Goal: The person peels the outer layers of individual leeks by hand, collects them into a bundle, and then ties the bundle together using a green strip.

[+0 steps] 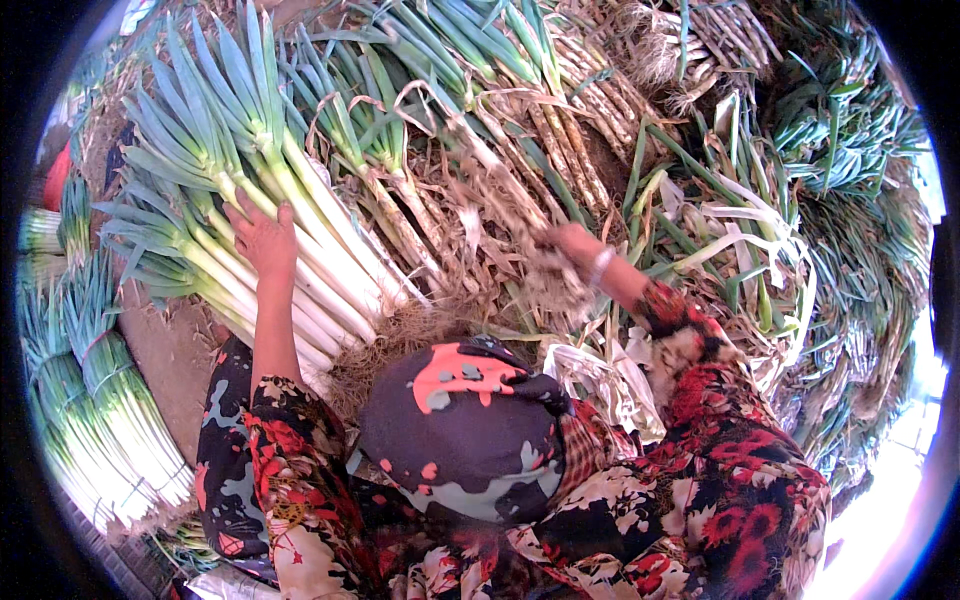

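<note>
On the left lies a pile of cleaned leeks (pixel 310 245), with white shafts, green tops and brown roots toward me. My left hand (pixel 265 238) rests on its shafts, fingers and thumb apart. To the right, my right hand (pixel 572 247) is closed around the lower part of an unpeeled leek (pixel 480 150). That leek slants up and to the left, with dry brown skin along its shaft. Motion blurs the area around its root end, so the fingertips are not clear. More soil-covered leeks (pixel 575 150) lie in rows beyond this hand.
Tied bundles of clean leeks (pixel 120 400) lie at the far left. Stripped leaves and peelings (pixel 740 250) are heaped on the right, beside a large mound of green leaves (pixel 850 140). Another stack of unpeeled leeks (pixel 710 45) lies at the back. My patterned knee (pixel 460 430) is in front.
</note>
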`<state>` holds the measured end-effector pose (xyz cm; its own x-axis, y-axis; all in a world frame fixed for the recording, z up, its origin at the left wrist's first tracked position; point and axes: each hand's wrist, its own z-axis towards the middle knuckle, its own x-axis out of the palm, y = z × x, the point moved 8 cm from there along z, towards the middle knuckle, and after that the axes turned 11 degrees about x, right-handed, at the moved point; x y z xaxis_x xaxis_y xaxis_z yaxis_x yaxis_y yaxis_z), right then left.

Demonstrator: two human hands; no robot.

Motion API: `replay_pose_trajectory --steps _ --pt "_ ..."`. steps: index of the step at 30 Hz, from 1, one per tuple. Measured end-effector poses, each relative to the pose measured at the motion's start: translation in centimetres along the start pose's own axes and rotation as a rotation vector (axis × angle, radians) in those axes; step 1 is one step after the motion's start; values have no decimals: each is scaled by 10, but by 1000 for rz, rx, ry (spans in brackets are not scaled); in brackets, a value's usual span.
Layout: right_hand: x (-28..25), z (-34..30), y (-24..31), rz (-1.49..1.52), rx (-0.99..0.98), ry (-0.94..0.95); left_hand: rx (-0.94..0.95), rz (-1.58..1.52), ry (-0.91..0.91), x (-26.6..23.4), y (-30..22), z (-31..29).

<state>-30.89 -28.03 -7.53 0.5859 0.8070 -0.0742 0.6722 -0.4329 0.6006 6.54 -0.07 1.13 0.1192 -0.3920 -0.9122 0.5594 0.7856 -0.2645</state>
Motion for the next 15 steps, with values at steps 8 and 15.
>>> replay_pose_trajectory --steps 8,15 --pt "-4 -187 -38 279 65 532 182 -265 128 -9 -88 -8" --pt "36 -214 -1 315 33 721 -229 -2015 552 -62 -266 -5"
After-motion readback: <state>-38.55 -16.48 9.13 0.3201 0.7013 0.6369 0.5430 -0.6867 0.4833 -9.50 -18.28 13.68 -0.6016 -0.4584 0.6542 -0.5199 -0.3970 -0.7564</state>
